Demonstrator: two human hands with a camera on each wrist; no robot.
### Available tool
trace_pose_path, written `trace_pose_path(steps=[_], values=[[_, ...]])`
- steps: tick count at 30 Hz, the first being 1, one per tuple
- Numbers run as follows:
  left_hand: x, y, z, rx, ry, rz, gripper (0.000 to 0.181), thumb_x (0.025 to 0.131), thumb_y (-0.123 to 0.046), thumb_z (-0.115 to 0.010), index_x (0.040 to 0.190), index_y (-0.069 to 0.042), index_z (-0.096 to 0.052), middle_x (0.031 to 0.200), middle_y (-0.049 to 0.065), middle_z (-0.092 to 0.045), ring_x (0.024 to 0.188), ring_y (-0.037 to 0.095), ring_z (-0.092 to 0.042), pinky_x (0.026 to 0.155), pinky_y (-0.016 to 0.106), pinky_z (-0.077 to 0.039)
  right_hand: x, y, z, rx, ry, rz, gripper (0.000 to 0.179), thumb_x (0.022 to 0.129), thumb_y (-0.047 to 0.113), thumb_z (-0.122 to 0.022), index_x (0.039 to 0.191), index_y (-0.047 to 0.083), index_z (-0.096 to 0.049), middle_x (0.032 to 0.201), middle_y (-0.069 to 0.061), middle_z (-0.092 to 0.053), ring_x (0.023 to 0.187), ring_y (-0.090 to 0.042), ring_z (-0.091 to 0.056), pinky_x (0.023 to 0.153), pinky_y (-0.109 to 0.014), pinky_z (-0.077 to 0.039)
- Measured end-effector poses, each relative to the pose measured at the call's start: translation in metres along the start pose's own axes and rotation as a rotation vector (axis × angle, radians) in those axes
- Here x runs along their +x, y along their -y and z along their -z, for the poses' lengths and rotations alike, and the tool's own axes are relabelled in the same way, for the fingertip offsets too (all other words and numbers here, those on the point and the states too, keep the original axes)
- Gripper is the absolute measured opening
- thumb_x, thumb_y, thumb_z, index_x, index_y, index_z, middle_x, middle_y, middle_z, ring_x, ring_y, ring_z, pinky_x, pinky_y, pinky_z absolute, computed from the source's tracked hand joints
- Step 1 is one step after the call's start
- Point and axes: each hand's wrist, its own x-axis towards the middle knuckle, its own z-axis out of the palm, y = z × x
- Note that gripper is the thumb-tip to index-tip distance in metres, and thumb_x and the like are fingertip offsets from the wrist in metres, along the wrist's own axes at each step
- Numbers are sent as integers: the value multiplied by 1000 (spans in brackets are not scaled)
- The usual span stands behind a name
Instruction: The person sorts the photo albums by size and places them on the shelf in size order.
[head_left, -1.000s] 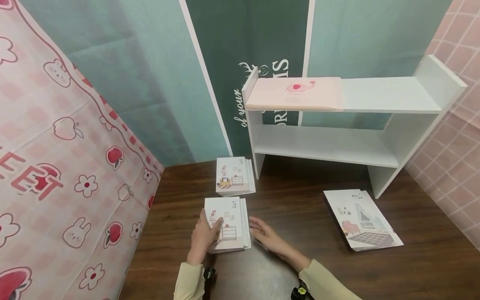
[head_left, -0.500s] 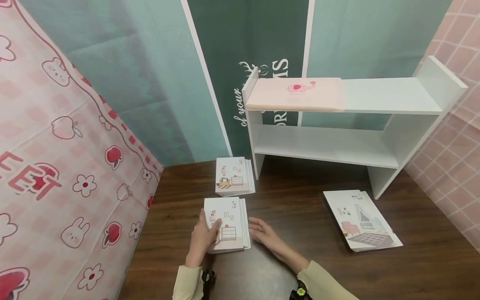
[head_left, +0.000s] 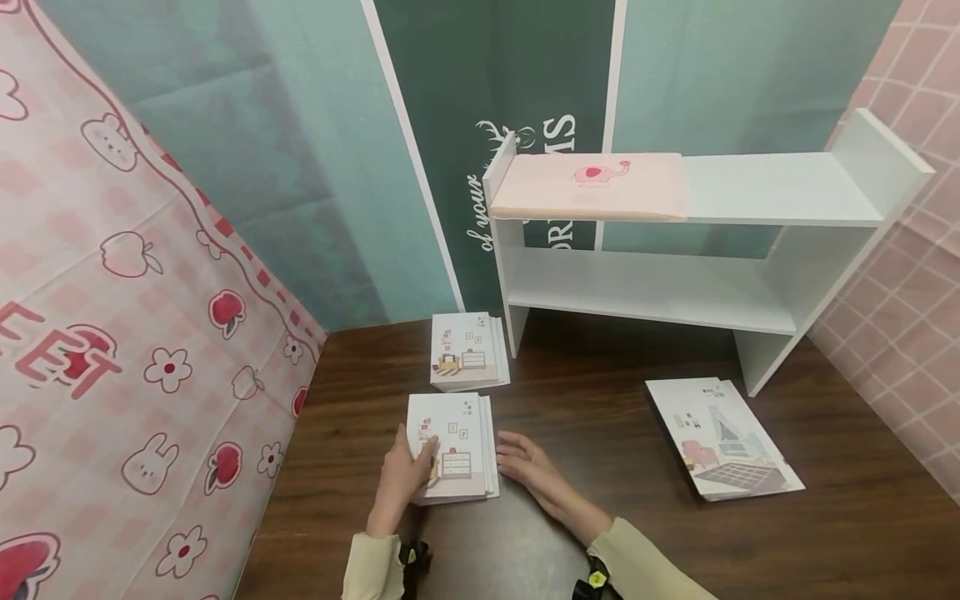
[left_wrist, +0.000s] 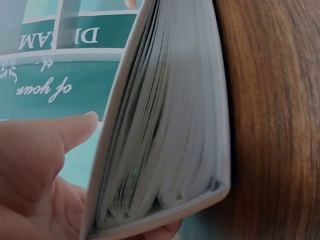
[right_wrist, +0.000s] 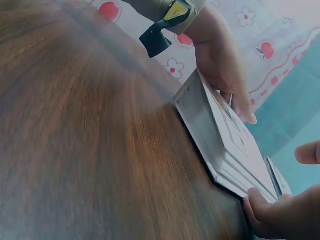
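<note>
A thick book (head_left: 450,446) with a white cover printed with a chest of drawers lies on the wooden table, in front of a second, similar book (head_left: 461,350). My left hand (head_left: 401,479) holds it at its left side, the thumb over the cover and the other fingers along the spine side. The left wrist view looks at its bundled pages (left_wrist: 175,115) between the two covers, with the thumb raised beside the cover. My right hand (head_left: 532,471) is at the book's right edge, fingertips right at it, its fingers loosely bent; the right wrist view has a fingertip at the corner.
A white two-tier shelf (head_left: 652,287) stands at the back right, with a pink elephant-print book (head_left: 592,187) on its top board. Another white book (head_left: 723,442) lies at the right of the table (head_left: 585,533). A pink printed cloth (head_left: 150,333) hangs along the left side.
My left hand has slid slightly down and left along the book, its thumb drawing back over the cover. The right hand and the other books stay almost where they were.
</note>
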Motion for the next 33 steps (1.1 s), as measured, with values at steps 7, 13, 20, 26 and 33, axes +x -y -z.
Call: trace_pose_path(steps=[7,13,20,26,33], values=[[1,2,3,-14,-18,-25,67,92,-40,-54,133,11,-38,118,33,-55,104,40,-58,86,51,-47,0,2,-4,41,-8,-1,63,89,9,-55,141,-7,-24,132,-32,-42,117,-29,-50,99,-38,-42],[-1,2,4,-39,-4,-29,68,92,-43,-52,132,10,-38,120,34,-53,106,41,-56,89,53,-44,1,3,-4,14,0,-19,66,87,11,-58,141,-9,-25,131,-30,-46,116,-27,-52,97,-38,-43],[-6,2,3,-63,0,-56,72,91,-48,-50,133,9,-38,122,33,-52,110,43,-54,90,54,-43,1,2,-2,-24,-30,-2,64,83,9,-63,137,-9,-34,129,-28,-47,105,-20,-56,89,-35,-48],[-5,4,2,-79,33,-42,64,93,-41,-52,137,3,-37,129,29,-49,118,40,-49,97,52,-39,0,-2,0,-63,-47,46,61,77,4,-67,131,-10,-44,128,-26,-50,115,-28,-48,86,-23,-46],[-7,1,4,-79,56,-63,57,96,-36,-48,137,3,-37,132,28,-47,119,40,-48,98,54,-38,-2,-7,0,-57,-31,64,67,71,-3,-68,132,-12,-41,125,-29,-53,116,-31,-50,84,-20,-44]])
